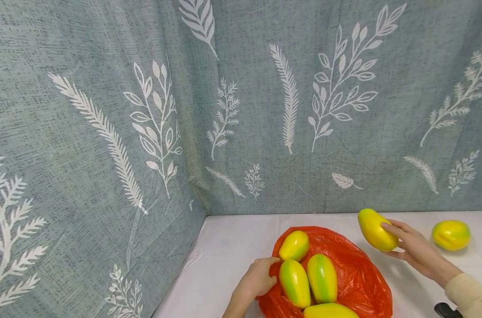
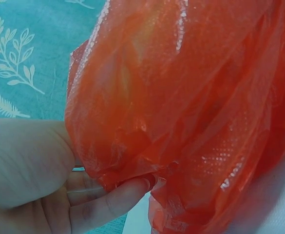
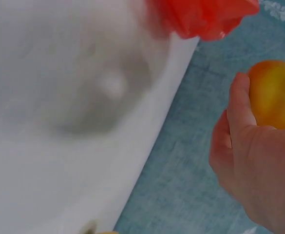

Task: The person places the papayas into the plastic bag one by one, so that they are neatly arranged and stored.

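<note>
A red plastic bag [image 1: 362,274] lies open on the white table with several yellow-green mangoes [image 1: 322,278] inside. At its left rim, my left hand [image 1: 256,279] grips the bag's edge. In the left wrist view, the fingers [image 2: 110,202] and thumb pinch the thin plastic [image 2: 191,122], and the mangoes behind it show only faintly. My right hand [image 1: 417,251] holds another mango [image 1: 377,229] above the table, just right of the bag's far rim. The same mango [image 3: 275,95] shows in the right wrist view, partly hidden by the hand.
One more mango [image 1: 451,235] rests on the table at the right, beyond my right forearm. A dark object [image 1: 447,310] pokes out by the right sleeve. Grey-green leaf-patterned cloth [image 1: 256,110] rises along the table's back and left edges.
</note>
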The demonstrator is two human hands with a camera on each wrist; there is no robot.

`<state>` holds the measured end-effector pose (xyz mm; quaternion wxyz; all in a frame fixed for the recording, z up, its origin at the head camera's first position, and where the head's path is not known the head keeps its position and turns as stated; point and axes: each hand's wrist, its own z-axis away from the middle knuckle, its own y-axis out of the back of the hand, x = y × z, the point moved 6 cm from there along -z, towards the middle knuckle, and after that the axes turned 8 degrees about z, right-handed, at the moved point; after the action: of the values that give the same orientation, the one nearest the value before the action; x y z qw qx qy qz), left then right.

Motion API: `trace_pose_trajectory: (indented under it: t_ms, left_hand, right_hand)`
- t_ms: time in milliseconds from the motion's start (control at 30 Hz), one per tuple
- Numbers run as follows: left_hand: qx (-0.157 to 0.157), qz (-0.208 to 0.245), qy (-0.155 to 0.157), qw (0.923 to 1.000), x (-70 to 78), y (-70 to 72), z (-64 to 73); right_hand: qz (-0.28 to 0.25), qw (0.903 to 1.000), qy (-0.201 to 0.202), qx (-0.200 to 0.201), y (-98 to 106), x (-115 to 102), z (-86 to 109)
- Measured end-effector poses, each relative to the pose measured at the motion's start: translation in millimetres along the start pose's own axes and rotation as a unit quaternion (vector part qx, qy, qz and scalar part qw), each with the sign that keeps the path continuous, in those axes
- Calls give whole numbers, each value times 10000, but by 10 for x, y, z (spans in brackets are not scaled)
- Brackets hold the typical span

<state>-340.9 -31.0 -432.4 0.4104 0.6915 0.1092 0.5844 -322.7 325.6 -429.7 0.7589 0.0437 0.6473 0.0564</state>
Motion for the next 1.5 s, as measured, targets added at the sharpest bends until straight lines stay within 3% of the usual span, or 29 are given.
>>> trace_pose_trajectory:
  t_ms: [367, 1200, 1500]
  left_hand:
    - [-28, -28, 131, 9999, 2, 0, -4]
    - [14, -71, 20, 10000, 8, 32, 12]
    - [-18, -104, -39, 9999, 27, 30, 32]
  right_hand:
    - [215, 9995, 117, -202, -261, -91, -33]
    - [761, 9947, 90, -683, -791, -143, -140]
    - [1100, 9921, -36, -600, -866, -79, -217]
